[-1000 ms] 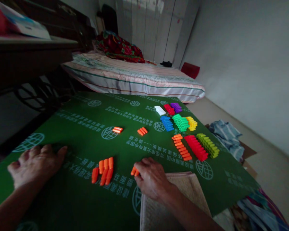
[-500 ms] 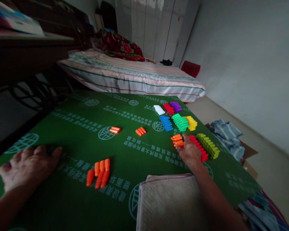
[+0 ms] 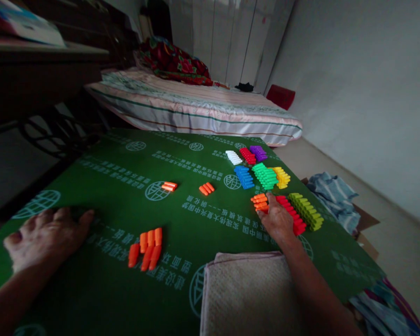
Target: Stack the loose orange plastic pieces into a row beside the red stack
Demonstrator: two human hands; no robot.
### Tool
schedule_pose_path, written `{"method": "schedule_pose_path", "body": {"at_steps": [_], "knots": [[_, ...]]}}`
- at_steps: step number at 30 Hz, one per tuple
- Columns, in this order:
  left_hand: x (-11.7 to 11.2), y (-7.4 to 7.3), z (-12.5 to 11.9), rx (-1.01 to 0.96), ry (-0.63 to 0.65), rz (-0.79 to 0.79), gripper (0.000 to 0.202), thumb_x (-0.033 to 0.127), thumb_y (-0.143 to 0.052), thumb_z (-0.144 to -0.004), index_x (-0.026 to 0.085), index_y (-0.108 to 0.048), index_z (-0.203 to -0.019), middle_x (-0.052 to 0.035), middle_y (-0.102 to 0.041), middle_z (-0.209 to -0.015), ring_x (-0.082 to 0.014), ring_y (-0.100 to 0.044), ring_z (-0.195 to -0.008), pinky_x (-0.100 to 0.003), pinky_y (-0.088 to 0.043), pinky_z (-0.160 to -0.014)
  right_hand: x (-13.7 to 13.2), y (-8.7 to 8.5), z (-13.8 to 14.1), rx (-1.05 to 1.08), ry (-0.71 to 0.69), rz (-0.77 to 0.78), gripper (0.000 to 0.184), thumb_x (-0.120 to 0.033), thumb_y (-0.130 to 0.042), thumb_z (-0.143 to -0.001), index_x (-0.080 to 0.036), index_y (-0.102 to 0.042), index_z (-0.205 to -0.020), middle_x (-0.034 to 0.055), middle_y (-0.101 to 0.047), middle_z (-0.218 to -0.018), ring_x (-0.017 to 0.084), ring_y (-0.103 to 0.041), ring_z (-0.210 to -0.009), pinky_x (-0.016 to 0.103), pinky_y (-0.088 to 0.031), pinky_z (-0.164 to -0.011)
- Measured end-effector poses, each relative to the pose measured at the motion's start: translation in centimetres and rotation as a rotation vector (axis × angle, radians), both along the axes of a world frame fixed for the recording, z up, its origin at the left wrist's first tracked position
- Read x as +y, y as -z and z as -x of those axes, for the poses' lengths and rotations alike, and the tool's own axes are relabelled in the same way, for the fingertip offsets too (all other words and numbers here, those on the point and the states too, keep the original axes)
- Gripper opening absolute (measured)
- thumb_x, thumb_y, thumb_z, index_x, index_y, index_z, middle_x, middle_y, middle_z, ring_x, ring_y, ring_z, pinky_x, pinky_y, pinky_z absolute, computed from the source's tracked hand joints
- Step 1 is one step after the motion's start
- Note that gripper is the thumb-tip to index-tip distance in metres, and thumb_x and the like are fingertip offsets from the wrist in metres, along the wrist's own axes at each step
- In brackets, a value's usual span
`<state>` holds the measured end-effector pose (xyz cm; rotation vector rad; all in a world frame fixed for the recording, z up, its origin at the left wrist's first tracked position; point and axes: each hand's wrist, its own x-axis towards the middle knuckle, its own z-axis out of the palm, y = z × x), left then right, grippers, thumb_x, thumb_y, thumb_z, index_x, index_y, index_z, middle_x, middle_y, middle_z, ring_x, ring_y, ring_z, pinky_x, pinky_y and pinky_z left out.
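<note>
Right hand [image 3: 279, 219] touches orange pieces [image 3: 259, 199] — slim, bright.

Orange rounded pegs [image 3: 260, 198], all lying on their sides: a partly hidden row [image 3: 261, 204] at right, a cluster [image 3: 150, 239] near left, two small groups [image 3: 169, 186] [image 3: 206, 188] beyond it

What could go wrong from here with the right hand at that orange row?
The right hand hides part of the orange row, so crooked pieces there could go unnoticed. It is close against the nearer red row, which might get nudged out of line. The right forearm passes over the folded towel and could perhaps drag it.
</note>
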<state>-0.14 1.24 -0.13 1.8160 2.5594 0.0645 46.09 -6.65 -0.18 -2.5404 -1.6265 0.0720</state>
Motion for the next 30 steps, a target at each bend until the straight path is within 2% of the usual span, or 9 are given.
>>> {"method": "schedule_pose_path", "body": {"at_steps": [3, 6, 11, 16, 22, 30], "knots": [[-0.3, -0.5, -0.6, 0.025, -0.055, 0.019, 0.089, 0.068, 0.001, -0.075, 0.010, -0.050, -0.120, -0.0238, -0.041, -0.134, -0.0421, -0.034, -0.128, -0.059, -0.033, -0.103, -0.1, 0.1, -0.1, -0.007, -0.003, -0.001, 0.068, -0.034, -0.055, -0.089, -0.019, -0.027, -0.149, 0.0128, -0.063, -0.125, 0.026, -0.061, -0.111, 0.033, -0.046, -0.085], [-0.5, -0.7, -1.0, 0.026, -0.061, 0.039, 0.088, 0.067, 0.001, -0.076, 0.009, -0.050, -0.119, -0.0240, -0.041, -0.134, -0.0413, -0.034, -0.129, -0.058, -0.033, -0.103, -0.3, 0.3, -0.1, -0.018, -0.008, 0.009, 0.067, -0.034, -0.054, -0.090, -0.020, -0.027, -0.150, 0.0126, -0.062, -0.126, 0.026, -0.061, -0.110, 0.033, -0.046, -0.085], [-0.3, -0.5, -0.8, 0.023, -0.064, 0.038, 0.085, 0.067, -0.002, -0.077, 0.011, -0.048, -0.121, -0.0228, -0.039, -0.137, -0.0400, -0.032, -0.130, -0.058, -0.033, -0.104, -0.4, 0.5, 0.0, -0.032, 0.012, 0.030, 0.065, -0.036, -0.051, -0.091, -0.018, -0.028, -0.149, 0.0134, -0.062, -0.126, 0.025, -0.061, -0.110, 0.032, -0.046, -0.085], [-0.2, -0.1, -0.5, 0.015, -0.062, 0.023, 0.082, 0.065, -0.006, -0.079, 0.010, -0.049, -0.121, -0.0234, -0.040, -0.137, -0.0400, -0.032, -0.130, -0.059, -0.032, -0.104, -0.4, 0.5, -0.1, -0.029, 0.030, 0.047, 0.061, -0.036, -0.049, -0.091, -0.016, -0.032, -0.146, 0.0140, -0.061, -0.127, 0.025, -0.061, -0.111, 0.032, -0.046, -0.086], [-0.4, -0.5, -0.8, -0.015, -0.046, 0.003, 0.079, 0.064, -0.011, -0.081, 0.008, -0.050, -0.120, -0.0254, -0.042, -0.136, -0.0413, -0.033, -0.130, -0.060, -0.032, -0.103, -0.4, 0.5, 0.1, -0.021, 0.039, 0.040, 0.062, -0.035, -0.050, -0.090, -0.017, -0.032, -0.146, 0.0144, -0.064, -0.122, 0.024, -0.061, -0.110, 0.032, -0.046, -0.086], [-1.0, -0.2, -0.9, -0.044, -0.022, -0.049, 0.072, 0.060, -0.018, -0.084, 0.006, -0.050, -0.120, -0.0271, -0.042, -0.136, -0.0427, -0.033, -0.130, -0.061, -0.031, -0.103, -1.3, 0.1, 0.2, -0.051, 0.004, 0.005, 0.057, -0.036, -0.049, -0.091, -0.013, -0.039, -0.142, 0.0166, -0.062, -0.122, 0.028, -0.061, -0.109, 0.036, -0.048, -0.084]]}}
